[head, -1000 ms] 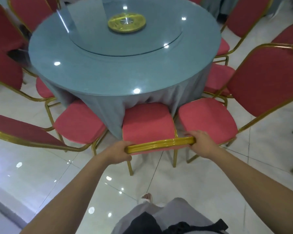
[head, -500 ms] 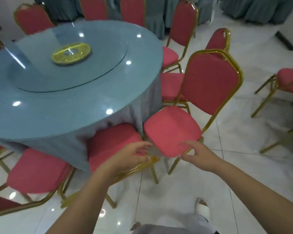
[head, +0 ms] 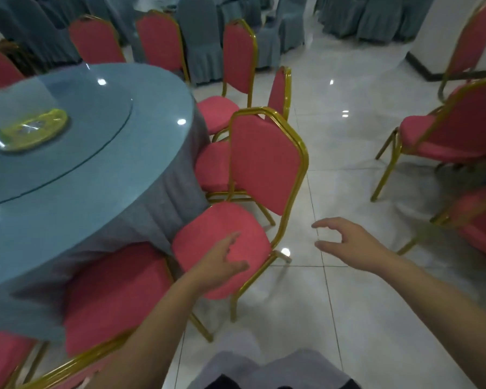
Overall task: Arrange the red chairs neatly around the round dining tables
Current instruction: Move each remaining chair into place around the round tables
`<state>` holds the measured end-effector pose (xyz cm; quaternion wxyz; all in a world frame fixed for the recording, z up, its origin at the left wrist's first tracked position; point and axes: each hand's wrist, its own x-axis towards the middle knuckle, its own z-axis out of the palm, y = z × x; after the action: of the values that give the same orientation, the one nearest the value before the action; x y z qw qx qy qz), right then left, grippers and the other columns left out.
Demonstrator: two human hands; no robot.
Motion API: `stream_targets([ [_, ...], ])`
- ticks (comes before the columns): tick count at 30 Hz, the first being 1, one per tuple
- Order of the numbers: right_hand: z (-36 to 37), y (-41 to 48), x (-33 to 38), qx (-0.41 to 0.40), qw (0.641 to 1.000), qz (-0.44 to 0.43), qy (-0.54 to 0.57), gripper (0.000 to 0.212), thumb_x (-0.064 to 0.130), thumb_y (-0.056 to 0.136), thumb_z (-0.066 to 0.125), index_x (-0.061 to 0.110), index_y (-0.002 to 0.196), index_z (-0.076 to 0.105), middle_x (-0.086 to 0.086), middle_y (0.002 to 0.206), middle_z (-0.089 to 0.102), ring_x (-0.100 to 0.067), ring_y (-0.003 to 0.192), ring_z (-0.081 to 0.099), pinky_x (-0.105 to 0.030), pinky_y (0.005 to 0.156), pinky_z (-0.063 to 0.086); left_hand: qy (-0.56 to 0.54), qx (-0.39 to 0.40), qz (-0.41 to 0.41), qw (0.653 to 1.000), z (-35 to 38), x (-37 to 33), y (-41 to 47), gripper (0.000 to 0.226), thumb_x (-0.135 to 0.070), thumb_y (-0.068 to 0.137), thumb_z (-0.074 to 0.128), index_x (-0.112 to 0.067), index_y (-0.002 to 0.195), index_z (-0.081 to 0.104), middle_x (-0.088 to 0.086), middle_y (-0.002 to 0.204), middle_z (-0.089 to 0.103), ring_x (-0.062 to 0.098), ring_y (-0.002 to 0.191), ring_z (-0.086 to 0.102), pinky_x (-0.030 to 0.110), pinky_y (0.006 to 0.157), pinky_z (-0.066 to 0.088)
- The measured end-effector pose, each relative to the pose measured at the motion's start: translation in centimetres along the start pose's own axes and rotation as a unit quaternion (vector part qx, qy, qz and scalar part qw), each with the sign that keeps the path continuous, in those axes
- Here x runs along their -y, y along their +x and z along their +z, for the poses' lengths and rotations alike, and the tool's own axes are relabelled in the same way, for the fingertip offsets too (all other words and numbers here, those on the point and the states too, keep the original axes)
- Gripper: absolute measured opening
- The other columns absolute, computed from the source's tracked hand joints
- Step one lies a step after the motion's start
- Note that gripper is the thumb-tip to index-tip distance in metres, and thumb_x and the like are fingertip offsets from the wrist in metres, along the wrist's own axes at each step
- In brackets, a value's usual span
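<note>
**Both grips released beside an angled red chair**

The left grip (head: 222, 262) is released, fingers stretched out over the near edge of the seat of a red chair (head: 264, 161). Whether the fingers touch the cushion cannot be told. The right grip (head: 348, 242) is also released and grasps nothing. Its thumb and fingers are spread in an open curve above the white tiled floor (head: 348, 318), just right of that chair's gold frame.

The red chair stands at the right side of the round counter (head: 110, 192), its seat against the blue-grey cloth skirt and its back turned to the right and away. Left of it and nearer, a tucked chair (head: 115, 293) has its seat partly under the skirt. Just beyond the red chair, a second seat (head: 212, 167) also sits close to the counter's edge, and more red chairs ring the far side.

On the counter lies a glass turntable (head: 76, 153) with a yellow hub (head: 34, 130). Well apart at the right stand loose red chairs (head: 460, 130), away from the counter. Grey covered chairs (head: 208, 37) fill the far end of the room.
</note>
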<state>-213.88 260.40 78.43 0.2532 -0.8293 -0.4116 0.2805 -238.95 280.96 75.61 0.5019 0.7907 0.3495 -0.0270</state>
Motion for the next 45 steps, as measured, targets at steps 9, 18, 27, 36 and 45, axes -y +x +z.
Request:
stream_targets([
  [9, -8.4, 14.2, -0.4, 0.022, 0.997, -0.079, 0.012, 0.034, 0.037, 0.088, 0.068, 0.051, 0.116, 0.054, 0.024, 0.123, 0.048, 0.003, 0.112, 0.044, -0.018, 0.091, 0.032, -0.031, -0.074, 0.008, 0.997, -1.1, -8.2, 17.5, 0.091, -0.038, 0.079, 0.079, -0.026, 0.153, 0.027, -0.006, 0.152, 0.035, 0.008, 0.135, 0.035, 0.022, 0.101, 0.031],
  [18, -19.2, 28.7, 0.9, 0.125, 0.981, -0.123, -0.079, 0.021, 0.053, 0.087, 0.062, 0.058, 0.106, 0.057, 0.025, 0.12, 0.052, 0.003, 0.11, 0.046, -0.02, 0.09, 0.034, -0.098, -0.02, -0.066, 0.993, 3.0, -17.2, 32.1, 0.137, -0.076, 0.043, 0.076, -0.027, 0.156, 0.015, 0.003, 0.16, 0.021, 0.024, 0.145, 0.024, 0.038, 0.111, 0.032],
  [27, -17.7, 43.9, 5.8, 0.232, 0.922, -0.26, -0.169, 0.068, 0.019, 0.084, 0.063, 0.038, 0.146, 0.041, 0.001, 0.155, 0.031, -0.02, 0.143, 0.029, -0.037, 0.114, 0.032, -0.161, -0.132, -0.128, 0.97, 4.1, -17.0, 38.3, 0.132, -0.073, 0.045, 0.08, -0.035, 0.153, 0.013, -0.002, 0.155, 0.03, 0.021, 0.142, 0.033, 0.046, 0.112, 0.038],
  [36, -16.5, 59.5, 9.0, 0.283, 0.702, -0.441, -0.482, 0.096, 0.008, 0.08, 0.061, 0.052, 0.15, 0.012, 0.008, 0.165, -0.005, -0.029, 0.151, 0.001, -0.061, 0.115, 0.021, -0.192, -0.31, -0.273, 0.89, 5.7, -21.4, 42.5, 0.117, -0.029, 0.067, 0.082, -0.024, 0.155, 0.007, 0.007, 0.141, 0.044, 0.027, 0.124, 0.049, 0.04, 0.102, 0.046],
  [45, -12.5, 58.0, 7.8, 0.361, 0.519, -0.641, -0.436, 0.035, 0.045, 0.073, 0.058, 0.034, 0.104, 0.07, 0.008, 0.108, 0.07, -0.022, 0.109, 0.062, -0.04, 0.089, 0.05, -0.207, -0.315, -0.371, 0.848, 12.0, -26.0, 35.7, 0.082, -0.006, 0.078, 0.064, -0.045, 0.142, 0.03, -0.003, 0.094, 0.056, 0.017, 0.085, 0.061, 0.035, 0.076, 0.058],
])
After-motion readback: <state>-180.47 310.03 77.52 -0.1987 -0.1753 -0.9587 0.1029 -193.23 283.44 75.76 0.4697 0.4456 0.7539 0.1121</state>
